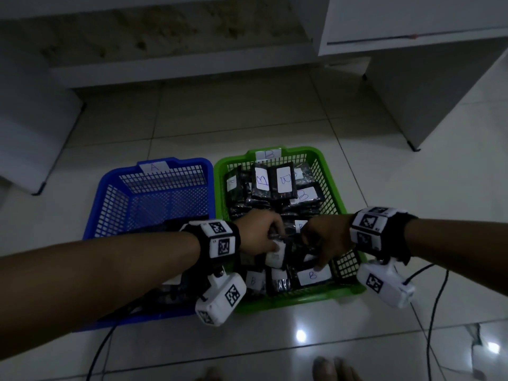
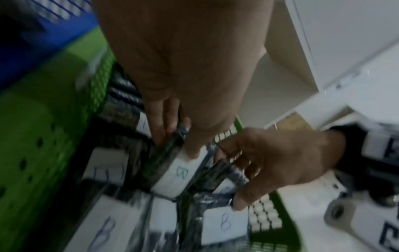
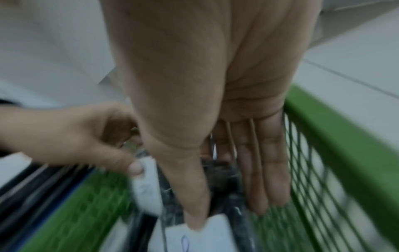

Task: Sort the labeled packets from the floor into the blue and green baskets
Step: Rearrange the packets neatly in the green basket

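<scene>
- The green basket (image 1: 328,171) sits on the tiled floor (image 1: 247,116), touching the blue basket (image 1: 115,188) on its left side.
- A white tag marked "B" (image 1: 268,154) is on the green basket's far rim; a white tag marked "A" (image 1: 153,167) is on the blue basket's far rim.
- The green basket holds many dark packets (image 1: 277,182), each with a white label; the readable labels show a handwritten "B".
- Both hands are inside the near half of the green basket, close together.
- The left hand (image 1: 259,233) grips one B-labeled packet (image 2: 172,172): its thumb (image 2: 194,136) presses on the white label and its fingers (image 2: 159,126) curl behind the packet's far side.
- That packet stands tilted on edge among the others, above the near part of the pile.
- The right hand (image 1: 325,237) has its fingers bent down around another dark packet (image 2: 233,172); its thumb tip (image 3: 195,220) rests at the edge of a flat-lying packet's white label (image 1: 313,275).
- In the right wrist view the fingers (image 3: 267,170) look fairly straight and pressed together beside the mesh wall, so how firm that hold is cannot be told.
- Dark packets also lie in the near part of the blue basket, largely hidden by the left forearm.
- White furniture (image 1: 412,20) stands beyond the baskets.
</scene>
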